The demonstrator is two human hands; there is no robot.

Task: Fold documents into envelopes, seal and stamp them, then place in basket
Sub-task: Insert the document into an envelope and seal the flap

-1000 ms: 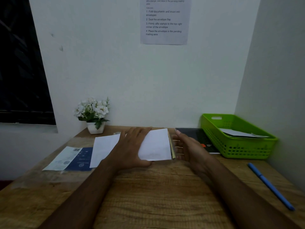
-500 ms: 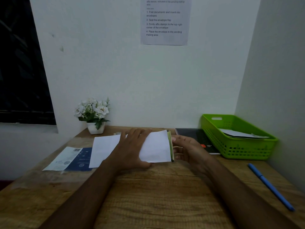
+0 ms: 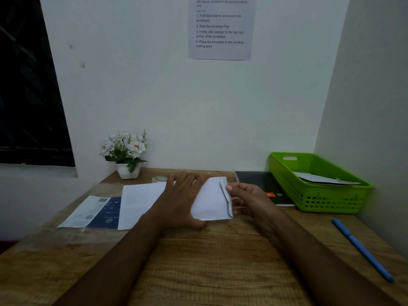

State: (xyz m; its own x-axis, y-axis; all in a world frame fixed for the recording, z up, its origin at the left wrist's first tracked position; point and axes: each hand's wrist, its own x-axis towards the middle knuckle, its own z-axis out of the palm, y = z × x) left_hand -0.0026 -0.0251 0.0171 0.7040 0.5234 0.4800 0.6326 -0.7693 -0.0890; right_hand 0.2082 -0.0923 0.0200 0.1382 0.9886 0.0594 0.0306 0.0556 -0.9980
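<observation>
White notice (image 3: 219,27) on the wall reads "Fold documents and insert into envelopes", "Seal the envelope flap", "Firmly affix stamps", "pending mailing area". At 2 o'clock a green basket (image 3: 320,199) holds white papers, with a black notebook (image 3: 260,184) just beside it. A blue pen (image 3: 362,250) lies at 4 o'clock and a paper sheet (image 3: 139,202) at 10. The white envelope (image 3: 209,202) lies on the wooden desk (image 3: 209,261) at 12 o'clock. The left hand (image 3: 178,202), grip spread, presses it; the right hand (image 3: 249,197) pinches its raised flap.
</observation>
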